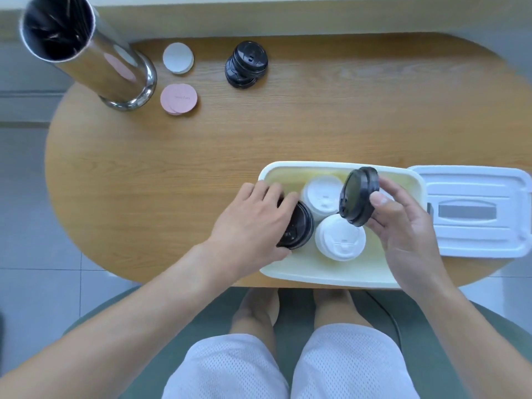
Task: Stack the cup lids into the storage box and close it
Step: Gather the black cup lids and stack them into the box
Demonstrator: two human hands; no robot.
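At the near edge of the oval wooden tabletop [201, 156], toward its right end, stands the open white storage box [331, 276], its near wall flush with the table's rim. The right hand [403, 223] holds a small stack of black cup lids [358, 195] above the box's right half, tipped up on edge so the hollow underside faces left; the thumb presses on the stack's right rim and the fingers curl behind and below it. The left hand [253, 223] reaches over the box's left wall and rests on another black lid stack [298, 226] in the left part of the box, fingers spread across its top; whether they actually clasp it is hard to tell from this angle. Between the two hands, inside the box, sit two stacks of white lids: one toward the far wall [322, 195], one nearer [339, 237], close beside each other.

The box's white cover [472, 211] lies flat on the tabletop just to the right of the box, at the right end. Near the far edge, well apart from the box, a further stack of black lids [246, 64] waits, with white round coasters [178, 58] and pink ones [178, 99] to its left, beside a tall steel canister [86, 50] at the far left corner.
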